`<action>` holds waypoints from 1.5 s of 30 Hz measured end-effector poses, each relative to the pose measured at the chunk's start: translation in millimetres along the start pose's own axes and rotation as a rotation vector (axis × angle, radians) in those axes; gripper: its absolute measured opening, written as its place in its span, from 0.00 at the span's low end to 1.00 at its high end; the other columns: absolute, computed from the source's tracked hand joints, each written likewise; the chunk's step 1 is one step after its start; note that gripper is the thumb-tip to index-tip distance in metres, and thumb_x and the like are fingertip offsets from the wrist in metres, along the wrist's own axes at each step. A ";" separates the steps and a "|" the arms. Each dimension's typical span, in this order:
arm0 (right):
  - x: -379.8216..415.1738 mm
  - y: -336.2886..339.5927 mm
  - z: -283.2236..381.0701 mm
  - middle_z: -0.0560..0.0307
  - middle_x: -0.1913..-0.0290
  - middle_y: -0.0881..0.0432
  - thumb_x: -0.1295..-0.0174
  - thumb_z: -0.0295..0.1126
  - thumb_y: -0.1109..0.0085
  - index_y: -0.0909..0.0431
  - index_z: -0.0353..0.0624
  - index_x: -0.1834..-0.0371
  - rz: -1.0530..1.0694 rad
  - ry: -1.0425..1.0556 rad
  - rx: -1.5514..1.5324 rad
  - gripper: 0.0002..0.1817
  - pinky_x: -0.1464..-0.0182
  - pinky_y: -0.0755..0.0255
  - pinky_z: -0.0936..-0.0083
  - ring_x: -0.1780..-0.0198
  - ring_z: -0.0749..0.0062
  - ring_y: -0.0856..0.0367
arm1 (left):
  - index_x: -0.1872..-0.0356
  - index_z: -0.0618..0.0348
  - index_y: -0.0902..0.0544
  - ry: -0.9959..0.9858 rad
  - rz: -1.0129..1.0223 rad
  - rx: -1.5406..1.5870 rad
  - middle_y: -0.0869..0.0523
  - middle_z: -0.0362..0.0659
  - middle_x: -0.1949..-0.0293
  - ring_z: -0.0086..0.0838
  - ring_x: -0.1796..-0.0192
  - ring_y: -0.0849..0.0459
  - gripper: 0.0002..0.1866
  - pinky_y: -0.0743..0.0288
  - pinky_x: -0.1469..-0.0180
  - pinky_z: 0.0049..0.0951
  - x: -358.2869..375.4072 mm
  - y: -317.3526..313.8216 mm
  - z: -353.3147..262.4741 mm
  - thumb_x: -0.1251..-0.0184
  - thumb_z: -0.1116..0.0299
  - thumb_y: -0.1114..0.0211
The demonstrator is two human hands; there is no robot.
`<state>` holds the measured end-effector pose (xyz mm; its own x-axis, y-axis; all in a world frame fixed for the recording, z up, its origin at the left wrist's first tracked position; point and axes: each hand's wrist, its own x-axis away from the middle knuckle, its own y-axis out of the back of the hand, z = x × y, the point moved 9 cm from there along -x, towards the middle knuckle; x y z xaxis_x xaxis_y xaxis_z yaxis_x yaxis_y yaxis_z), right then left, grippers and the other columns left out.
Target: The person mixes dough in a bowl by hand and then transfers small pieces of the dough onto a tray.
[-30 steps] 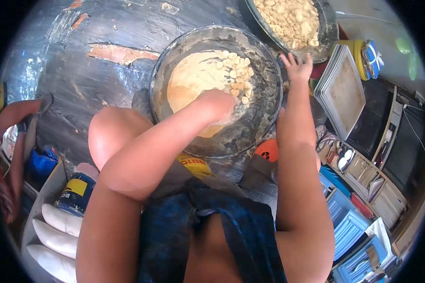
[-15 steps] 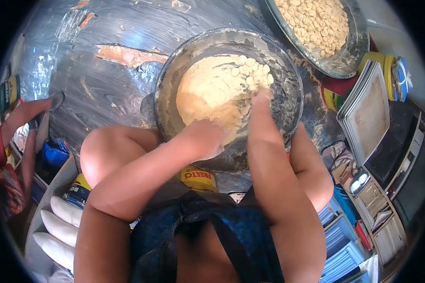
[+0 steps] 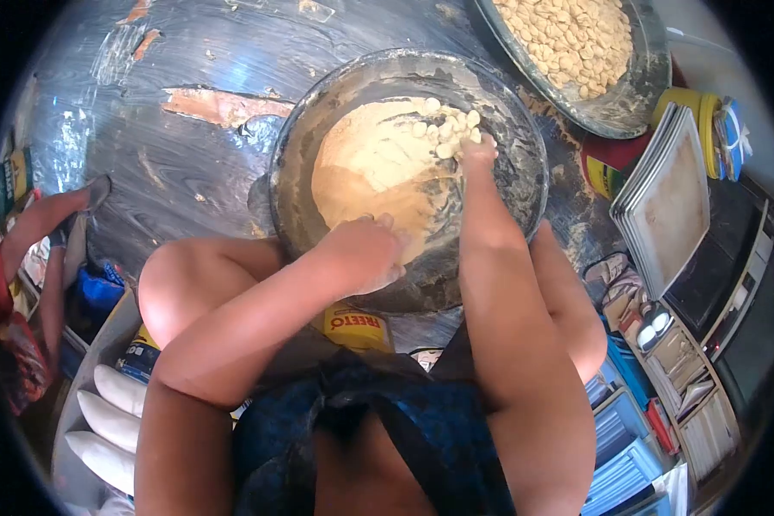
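A wide dark basin (image 3: 537, 185) lies between my knees, with pale flour-like powder (image 3: 365, 163) in its left and middle part. Small round dough-like pieces (image 3: 445, 138) are gathered at the powder's upper right. My right hand (image 3: 478, 151) touches the right edge of these pieces, its fingers closed; what they hold, if anything, is hidden. My left hand (image 3: 371, 254) rests at the lower edge of the powder, fingers curled, dusted with powder; its grip is hidden.
Another basin (image 3: 606, 120) of similar pieces stands at the upper right. Stacked trays (image 3: 666, 202) lean beside a yellow bucket (image 3: 697, 112). A yellow container (image 3: 357, 327) is below the basin. Another person's leg (image 3: 47, 219) shows at the left.
The pieces have shifted and now lie more spread out. My right hand has moved slightly up. The basin appears a little further left in view.
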<state>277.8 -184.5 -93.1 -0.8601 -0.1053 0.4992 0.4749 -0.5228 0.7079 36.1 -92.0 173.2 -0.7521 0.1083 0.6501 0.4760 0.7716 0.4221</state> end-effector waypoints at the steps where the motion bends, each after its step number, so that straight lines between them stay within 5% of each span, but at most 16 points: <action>1: -8.6 -14.6 -26.5 0.48 0.66 0.23 0.58 0.32 0.35 0.31 0.43 0.52 0.108 -0.160 -0.525 0.26 0.60 0.26 0.61 0.69 0.54 0.23 | 0.55 0.60 0.26 -0.010 -0.026 -0.020 0.24 0.54 0.57 0.46 0.54 0.24 0.19 0.29 0.53 0.40 0.6 1.8 -0.5 0.45 0.59 0.40; 8: 142.5 87.9 105.4 0.42 0.51 0.34 0.58 0.34 0.38 0.25 0.42 0.59 -0.178 0.996 0.446 0.19 0.50 0.34 0.62 0.53 0.50 0.32 | 0.53 0.60 0.26 -0.042 -0.067 -0.038 0.24 0.54 0.56 0.47 0.53 0.24 0.21 0.29 0.52 0.40 10.8 6.0 -11.4 0.45 0.59 0.40; 11: 115.4 52.7 -56.2 0.37 0.45 0.35 0.53 0.43 0.39 0.25 0.43 0.58 0.243 0.634 0.834 0.21 0.44 0.38 0.62 0.48 0.50 0.32 | 0.52 0.60 0.26 -0.073 -0.050 -0.070 0.24 0.55 0.55 0.47 0.53 0.24 0.21 0.29 0.52 0.40 13.8 5.4 -16.7 0.45 0.59 0.41; 14: 128.9 30.5 -143.7 0.40 0.47 0.30 0.49 0.44 0.43 0.25 0.42 0.58 0.655 0.715 1.199 0.20 0.51 0.32 0.61 0.53 0.52 0.27 | 0.52 0.59 0.25 -0.054 -0.082 -0.064 0.24 0.55 0.55 0.47 0.52 0.24 0.21 0.29 0.51 0.39 12.6 11.7 -19.5 0.45 0.59 0.41; 18: 122.2 38.0 -98.3 0.56 0.60 0.21 0.45 0.33 0.46 0.25 0.42 0.58 0.875 -0.166 0.265 0.12 0.65 0.27 0.70 0.66 0.66 0.23 | 0.51 0.58 0.25 -0.045 -0.060 -0.051 0.24 0.55 0.53 0.46 0.49 0.26 0.21 0.29 0.50 0.40 11.1 6.3 -20.3 0.46 0.60 0.40; 20: 114.3 72.8 -11.5 0.55 0.63 0.21 0.52 0.31 0.37 0.30 0.41 0.48 0.725 -0.192 -0.153 0.25 0.70 0.26 0.71 0.65 0.73 0.23 | 0.51 0.58 0.24 -0.021 0.027 -0.076 0.25 0.56 0.52 0.47 0.49 0.26 0.21 0.30 0.49 0.40 8.0 -2.6 -20.8 0.46 0.60 0.40; 22: 80.9 102.2 61.5 0.58 0.63 0.22 0.49 0.36 0.40 0.29 0.44 0.62 0.824 -0.019 -0.612 0.14 0.63 0.25 0.73 0.63 0.70 0.23 | 0.52 0.58 0.24 -0.043 -0.005 -0.069 0.25 0.56 0.52 0.47 0.49 0.26 0.21 0.30 0.50 0.40 9.9 -1.0 -24.1 0.46 0.60 0.40; 24: 76.4 160.8 140.8 0.51 0.54 0.26 0.43 0.41 0.45 0.30 0.45 0.54 0.663 0.135 -1.207 0.17 0.52 0.27 0.60 0.52 0.61 0.26 | 0.51 0.58 0.24 -0.048 -0.004 -0.069 0.24 0.56 0.52 0.47 0.49 0.26 0.21 0.30 0.50 0.40 9.4 -2.1 -24.8 0.46 0.60 0.40; 26: 43.8 197.3 123.8 0.46 0.56 0.26 0.38 0.45 0.50 0.30 0.38 0.56 0.082 0.035 -1.394 0.19 0.54 0.26 0.60 0.52 0.56 0.27 | 0.51 0.58 0.24 -0.054 -0.001 -0.064 0.24 0.56 0.52 0.47 0.50 0.25 0.22 0.29 0.50 0.40 7.4 -3.3 -26.6 0.47 0.60 0.40; 29: -9.5 149.9 81.6 0.55 0.75 0.23 0.41 0.46 0.46 0.28 0.42 0.76 0.434 -0.055 -1.583 0.18 0.62 0.26 0.69 0.69 0.62 0.25 | 0.52 0.58 0.24 -0.022 -0.001 -0.081 0.24 0.56 0.53 0.47 0.50 0.25 0.21 0.29 0.50 0.39 2.9 -0.8 -20.3 0.47 0.60 0.40; 30: 3.6 120.8 63.8 0.59 0.81 0.25 0.43 0.48 0.45 0.28 0.43 0.79 0.403 -0.171 -1.293 0.19 0.61 0.26 0.66 0.72 0.63 0.25 | 0.52 0.58 0.24 -0.019 -0.011 -0.069 0.24 0.56 0.53 0.47 0.50 0.25 0.21 0.29 0.50 0.39 2.4 0.2 -17.7 0.47 0.59 0.40; 31: 6.4 76.6 38.3 0.52 0.67 0.22 0.46 0.51 0.42 0.28 0.42 0.72 0.756 -0.256 -1.084 0.21 0.59 0.26 0.60 0.63 0.60 0.24 | 0.51 0.58 0.24 -0.016 -0.018 -0.057 0.24 0.56 0.54 0.47 0.50 0.25 0.22 0.29 0.50 0.39 1.4 0.3 -15.3 0.46 0.59 0.40; 32: 20.3 62.6 3.0 0.46 0.45 0.31 0.51 0.54 0.37 0.30 0.41 0.54 0.354 -0.488 -0.740 0.31 0.54 0.31 0.48 0.50 0.54 0.29 | 0.51 0.58 0.24 -0.003 -0.011 -0.063 0.24 0.56 0.54 0.47 0.50 0.25 0.22 0.29 0.50 0.39 -0.2 -0.4 -12.2 0.46 0.59 0.40; 33: 35.2 41.5 -1.6 0.34 0.39 0.42 0.62 0.61 0.33 0.49 0.41 0.35 0.396 -0.442 -0.509 0.55 0.51 0.35 0.42 0.41 0.41 0.39 | 0.51 0.58 0.25 -0.003 -0.034 -0.068 0.24 0.56 0.54 0.47 0.51 0.25 0.22 0.29 0.51 0.39 -1.5 1.8 -10.6 0.46 0.59 0.40; 38: 9.0 -65.5 26.3 0.38 0.31 0.57 0.66 0.55 0.28 0.56 0.52 0.30 0.310 -0.114 0.502 0.60 0.40 0.45 0.45 0.29 0.46 0.65 | 0.51 0.60 0.27 -0.010 -0.028 -0.042 0.24 0.54 0.57 0.47 0.54 0.24 0.23 0.29 0.53 0.41 -1.0 -1.5 -5.3 0.46 0.59 0.39; 45: -4.9 -65.0 25.6 0.36 0.32 0.57 0.62 0.42 0.29 0.36 0.61 0.41 0.123 -0.132 0.145 0.40 0.41 0.38 0.62 0.33 0.49 0.50 | 0.51 0.59 0.27 -0.034 -0.022 -0.035 0.25 0.54 0.57 0.48 0.55 0.23 0.22 0.28 0.53 0.41 -14.3 5.2 -1.2 0.46 0.61 0.38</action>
<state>255.8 -128.3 -128.8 -0.7668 -0.0437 0.6404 0.6044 -0.3851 0.6974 49.9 -90.3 166.9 -0.7773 0.1131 0.6189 0.4743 0.7516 0.4584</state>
